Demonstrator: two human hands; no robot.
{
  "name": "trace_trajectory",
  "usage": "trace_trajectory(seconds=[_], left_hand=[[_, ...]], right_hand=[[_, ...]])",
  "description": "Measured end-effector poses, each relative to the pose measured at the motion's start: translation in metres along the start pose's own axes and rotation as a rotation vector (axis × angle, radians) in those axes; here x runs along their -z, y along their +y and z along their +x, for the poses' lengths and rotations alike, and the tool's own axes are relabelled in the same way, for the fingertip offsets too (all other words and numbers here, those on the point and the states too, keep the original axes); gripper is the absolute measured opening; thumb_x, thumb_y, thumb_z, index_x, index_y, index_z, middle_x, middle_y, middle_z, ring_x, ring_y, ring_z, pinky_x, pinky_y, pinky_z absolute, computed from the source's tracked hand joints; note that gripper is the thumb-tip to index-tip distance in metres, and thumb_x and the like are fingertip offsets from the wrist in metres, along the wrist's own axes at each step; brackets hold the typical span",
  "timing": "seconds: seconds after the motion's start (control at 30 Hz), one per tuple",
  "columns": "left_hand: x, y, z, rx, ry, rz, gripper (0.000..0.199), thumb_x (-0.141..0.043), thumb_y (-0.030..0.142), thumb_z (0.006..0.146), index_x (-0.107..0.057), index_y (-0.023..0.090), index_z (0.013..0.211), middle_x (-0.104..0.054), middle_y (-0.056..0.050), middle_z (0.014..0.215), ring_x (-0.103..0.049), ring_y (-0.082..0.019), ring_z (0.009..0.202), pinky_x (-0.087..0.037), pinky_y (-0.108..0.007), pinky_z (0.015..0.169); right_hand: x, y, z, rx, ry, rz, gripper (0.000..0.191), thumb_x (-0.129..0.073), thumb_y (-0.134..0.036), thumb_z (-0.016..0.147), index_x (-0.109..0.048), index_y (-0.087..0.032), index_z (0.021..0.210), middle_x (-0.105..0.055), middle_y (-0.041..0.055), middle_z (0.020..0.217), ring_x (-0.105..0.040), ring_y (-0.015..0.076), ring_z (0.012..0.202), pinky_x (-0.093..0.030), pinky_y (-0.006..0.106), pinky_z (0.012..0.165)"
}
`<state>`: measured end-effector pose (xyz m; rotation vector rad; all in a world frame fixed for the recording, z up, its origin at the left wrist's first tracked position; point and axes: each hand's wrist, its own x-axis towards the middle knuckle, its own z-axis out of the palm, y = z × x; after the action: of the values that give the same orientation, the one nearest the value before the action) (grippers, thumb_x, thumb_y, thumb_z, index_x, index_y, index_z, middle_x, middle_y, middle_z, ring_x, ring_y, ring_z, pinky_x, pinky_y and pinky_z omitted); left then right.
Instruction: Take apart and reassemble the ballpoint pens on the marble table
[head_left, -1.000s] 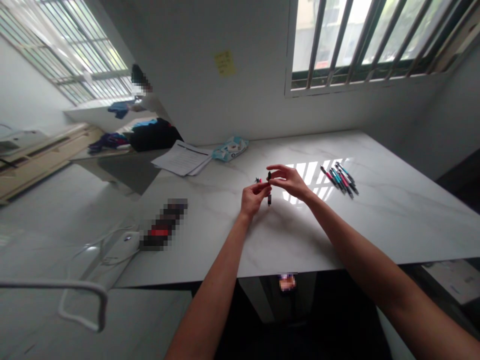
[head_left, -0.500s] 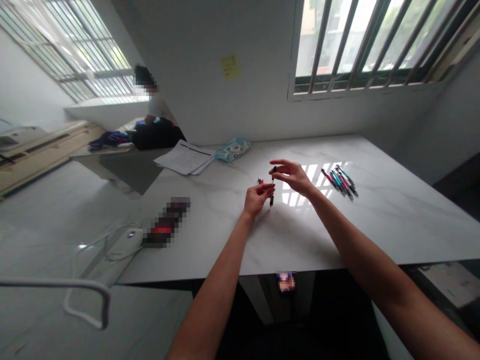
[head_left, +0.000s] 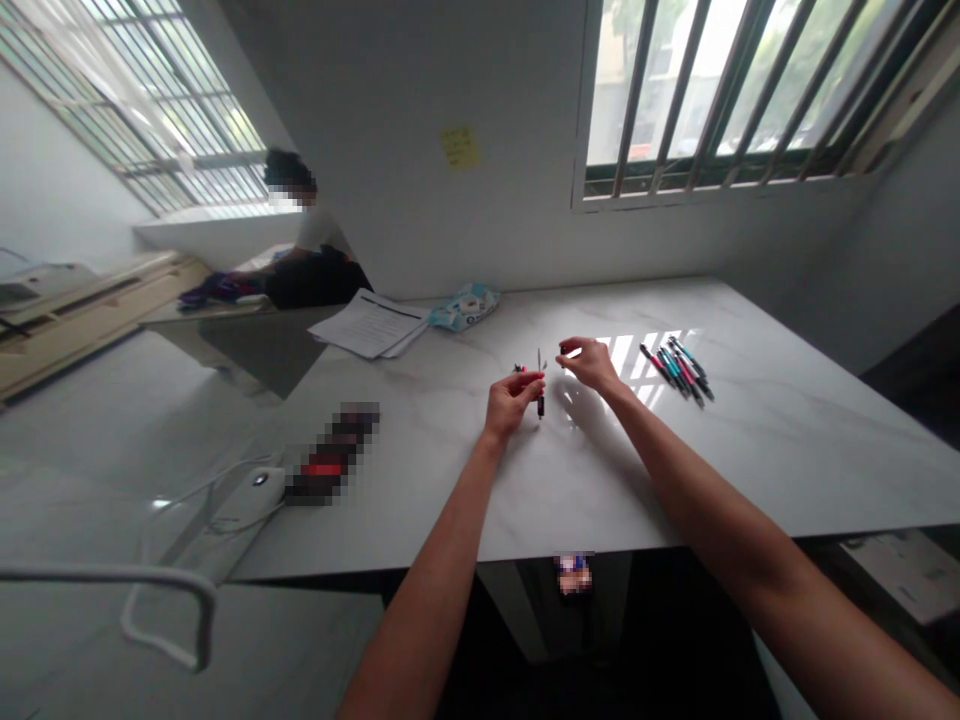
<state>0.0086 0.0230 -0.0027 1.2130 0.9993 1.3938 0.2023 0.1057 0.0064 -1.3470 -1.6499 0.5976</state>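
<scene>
Head view: a marbled table [head_left: 600, 500], which I watch from a distance, with the soft blue-and-white packet [head_left: 466, 307] as reference mark. The packet is the container on the tabletop; I cannot tell what is in it. In front of the packet and slightly to its right, the left hand [head_left: 510, 405] holds a pen [head_left: 541, 407] pinched between thumb and fingers. The pen stands nearly upright, its lower part dark and glossy; a slender greyish stem [head_left: 539, 358] rises above the fingertips. Farther right of the packet, the right hand [head_left: 589, 363] pinches a small dark piece [head_left: 563, 353], apart from the pen. Small red and dark items [head_left: 519, 369], partly hidden by the left hand, lie before the packet. Well to the packet's right, I note a cluster of pens [head_left: 679, 372], red, teal and dark; printed sheets [head_left: 371, 325] lie just left of it.
</scene>
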Motion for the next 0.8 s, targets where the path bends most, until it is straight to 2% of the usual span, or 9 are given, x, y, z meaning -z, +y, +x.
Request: trace_trajectory(seconds=[0.1,0.2,0.27,0.37,0.47,0.57,0.67,0.8], left_hand=[[0.001,0.001,-0.001,-0.001,0.007,0.005,0.045,-0.092,0.047,0.066,-0.082,0.016,0.098,-0.08,-0.009,0.096,-0.072,-0.017,0.077,-0.062,-0.037,0.08],[0.002,0.004,-0.002,0.0,0.016,0.009,0.043,-0.092,0.045,0.067,-0.082,0.016,0.098,-0.08,-0.009,0.097,-0.072,-0.017,0.078,-0.062,-0.037,0.081],[0.003,0.006,-0.002,0.001,0.021,0.017,0.043,-0.091,0.045,0.067,-0.082,0.016,0.098,-0.08,-0.009,0.096,-0.072,-0.017,0.078,-0.062,-0.037,0.082],[0.004,0.01,-0.003,0.005,0.031,0.025,0.044,-0.091,0.045,0.068,-0.082,0.016,0.099,-0.08,-0.009,0.094,-0.072,-0.017,0.077,-0.062,-0.038,0.083],[0.004,0.012,-0.003,0.006,0.032,0.02,0.044,-0.091,0.045,0.068,-0.082,0.016,0.098,-0.08,-0.009,0.094,-0.072,-0.017,0.077,-0.062,-0.039,0.083],[0.004,0.012,-0.003,0.006,0.031,0.021,0.043,-0.091,0.044,0.067,-0.082,0.016,0.098,-0.08,-0.008,0.092,-0.072,-0.017,0.077,-0.062,-0.038,0.082],[0.005,0.012,-0.002,0.011,0.041,0.016,0.042,-0.091,0.043,0.067,-0.082,0.016,0.098,-0.079,-0.008,0.092,-0.071,-0.017,0.076,-0.061,-0.036,0.081],[0.005,0.012,-0.002,0.019,0.04,0.007,0.042,-0.091,0.043,0.068,-0.082,0.016,0.099,-0.079,-0.008,0.093,-0.071,-0.016,0.076,-0.062,-0.037,0.081]], right_hand=[[-0.011,0.01,-0.008,-0.039,-0.067,-0.177,0.025,-0.079,-0.024,0.079,-0.08,-0.018,0.103,-0.079,0.0099,0.097,-0.075,0.025,0.09,-0.057,0.04,0.093],[-0.007,0.014,-0.006,-0.041,-0.129,-0.219,0.043,-0.084,-0.033,0.078,-0.078,-0.015,0.117,-0.077,0.0147,0.108,-0.074,0.0271,0.095,-0.056,0.041,0.094],[0.0,0.018,-0.003,0.004,-0.205,-0.204,0.058,-0.087,-0.032,0.074,-0.073,-0.017,0.129,-0.075,0.0151,0.119,-0.073,0.0233,0.088,-0.057,0.039,0.092],[0.008,0.026,-0.003,0.074,-0.313,-0.161,0.068,-0.084,-0.018,0.072,-0.067,-0.023,0.138,-0.074,0.0108,0.124,-0.069,0.0163,0.076,-0.058,0.034,0.082],[0.009,0.03,-0.005,0.1,-0.315,-0.127,0.061,-0.077,-0.013,0.073,-0.069,-0.023,0.133,-0.078,0.0062,0.114,-0.067,0.0154,0.074,-0.057,0.031,0.078],[0.005,0.029,-0.006,0.13,-0.285,-0.102,0.057,-0.075,-0.016,0.073,-0.07,-0.023,0.13,-0.078,0.0049,0.111,-0.064,0.0156,0.073,-0.056,0.033,0.079],[0.0,0.025,-0.007,0.169,-0.244,-0.095,0.06,-0.075,-0.02,0.074,-0.068,-0.023,0.133,-0.078,0.0049,0.114,-0.063,0.0189,0.082,-0.055,0.035,0.083],[-0.004,0.019,-0.009,0.209,-0.253,-0.116,0.063,-0.073,-0.019,0.074,-0.066,-0.022,0.136,-0.078,0.0046,0.115,-0.063,0.0217,0.09,-0.052,0.036,0.088]])
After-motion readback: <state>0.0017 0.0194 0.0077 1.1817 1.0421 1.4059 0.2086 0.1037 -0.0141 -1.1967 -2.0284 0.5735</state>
